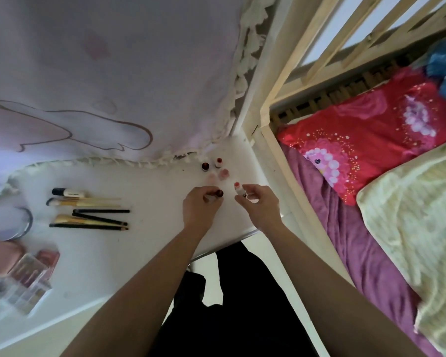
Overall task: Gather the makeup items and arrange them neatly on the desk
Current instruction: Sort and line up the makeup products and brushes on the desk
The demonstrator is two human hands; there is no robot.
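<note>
Near the far right corner of the white desk (144,253), my left hand (198,210) grips a small dark-red-capped bottle (219,194). My right hand (259,206) holds a small white bottle with an orange-red cap (238,189), tilted. Just beyond stand several small bottles: a dark red one (204,166), a red one (219,162) and two pink ones (224,173) (211,178). Makeup brushes and pencils (88,212) lie side by side to the left. Palettes and a pink case (26,274) sit at the desk's left edge.
A pale printed curtain with a braided hem (108,86) hangs over the desk's far side. A round mirror (13,222) lies at the left. To the right stands a wooden bed frame (273,150) with a red pillow (371,135) and blankets.
</note>
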